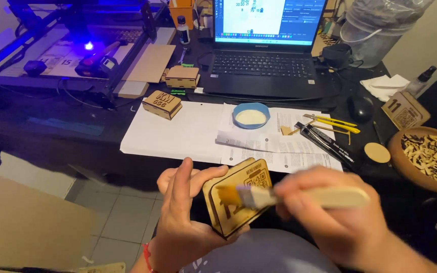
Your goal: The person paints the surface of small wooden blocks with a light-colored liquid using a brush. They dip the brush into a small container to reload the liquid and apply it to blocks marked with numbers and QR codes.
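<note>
The person's left hand (pixel 180 212) grips a small engraved wooden block (pixel 238 199), thumb up along its left edge and fingers wrapped behind it, holding it tilted over the lap, in front of the dark desk (pixel 77 134). The right hand (pixel 340 217) is clenched around the pale wooden handle of a flat brush (pixel 299 196) — its bristles, blurred by motion, lie against the block's engraved face. On the desk beyond, white paper sheets (pixel 178 134) carry a blue dish of white liquid (pixel 251 116), a yellow craft knife (pixel 332 122) and a black tube (pixel 327 141). 2 similar wooden blocks (pixel 162 104) sit near a laser engraver (pixel 84 45) at the left — an open laptop (pixel 266 48) stands behind the sheets. A wooden bowl of cut letters (pixel 428 156) rests at the right edge.
</note>
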